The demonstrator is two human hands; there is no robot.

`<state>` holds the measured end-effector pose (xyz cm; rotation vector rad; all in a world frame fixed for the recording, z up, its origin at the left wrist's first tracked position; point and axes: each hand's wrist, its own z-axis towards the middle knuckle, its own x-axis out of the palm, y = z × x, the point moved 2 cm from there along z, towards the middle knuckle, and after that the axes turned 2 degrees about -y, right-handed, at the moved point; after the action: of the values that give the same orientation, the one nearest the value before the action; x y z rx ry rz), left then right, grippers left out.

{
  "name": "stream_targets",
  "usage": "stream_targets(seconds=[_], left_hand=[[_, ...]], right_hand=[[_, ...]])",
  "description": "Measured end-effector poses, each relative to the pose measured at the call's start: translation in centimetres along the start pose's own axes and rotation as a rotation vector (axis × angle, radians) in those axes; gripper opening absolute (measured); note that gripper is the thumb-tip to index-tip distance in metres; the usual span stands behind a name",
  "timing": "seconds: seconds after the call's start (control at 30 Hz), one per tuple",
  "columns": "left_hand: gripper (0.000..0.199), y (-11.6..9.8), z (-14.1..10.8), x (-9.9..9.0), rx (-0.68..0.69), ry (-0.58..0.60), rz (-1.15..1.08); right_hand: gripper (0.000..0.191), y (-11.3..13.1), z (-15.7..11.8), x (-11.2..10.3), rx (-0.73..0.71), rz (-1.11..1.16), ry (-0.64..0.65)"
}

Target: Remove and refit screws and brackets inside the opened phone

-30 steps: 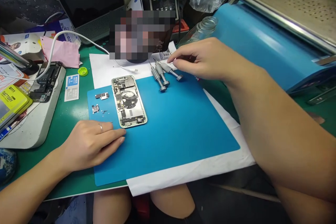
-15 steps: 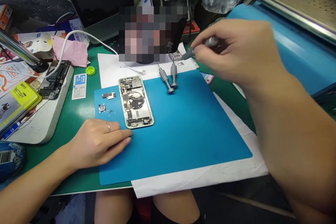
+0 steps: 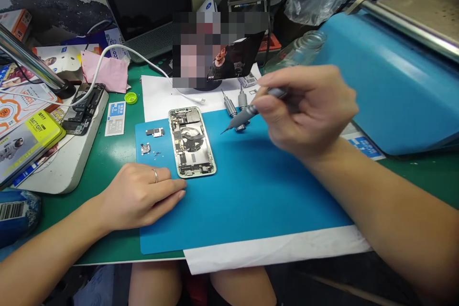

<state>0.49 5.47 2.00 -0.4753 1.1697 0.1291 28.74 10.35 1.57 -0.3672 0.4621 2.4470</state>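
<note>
An opened phone (image 3: 193,158) lies on the blue mat (image 3: 236,205), its inner parts exposed. My right hand (image 3: 304,110) pinches a grey screwdriver (image 3: 245,115) above the mat, its tip pointing down and left, right of the phone. My left hand (image 3: 143,196) rests on the mat's left part, fingers stretched, fingertips by the phone's lower left corner; nothing shows in it. Left of the phone lie a small metal part (image 3: 155,132), another small part (image 3: 145,148) and several tiny screws (image 3: 157,153). Two more screwdrivers (image 3: 230,106) lie behind the held one, partly hidden.
A white cable (image 3: 125,48) arches over the back left. Another phone body (image 3: 84,110) lies on a white box (image 3: 77,167). Farther back stand a dark screen (image 3: 143,0), a propped display (image 3: 247,57) and a glass jar (image 3: 304,48). A green cap (image 3: 131,98) sits near a card (image 3: 115,117).
My right hand has moved down with the screwdriver, bringing its tip leftward, nearer the phone. The whole view has shifted slightly. My left hand stays beside the phone.
</note>
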Motion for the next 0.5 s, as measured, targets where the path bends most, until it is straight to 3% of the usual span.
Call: stream_targets(seconds=[0.1,0.27,0.5], left_hand=[[0.018,-0.1,0.1,-0.1,0.006,-0.007,0.016],[0.020,-0.3,0.2,-0.2,0.016,-0.021,0.044],[0.020,-0.4,0.1,-0.2,-0.023,-0.035,0.106]], right_hand=[[0.039,1.1,-0.1,0.7,-0.024,0.039,0.109],[0.038,1.4,0.0,1.3,-0.126,0.053,0.144],[0.068,0.6,-1.8,2.4,-0.051,0.139,0.350]])
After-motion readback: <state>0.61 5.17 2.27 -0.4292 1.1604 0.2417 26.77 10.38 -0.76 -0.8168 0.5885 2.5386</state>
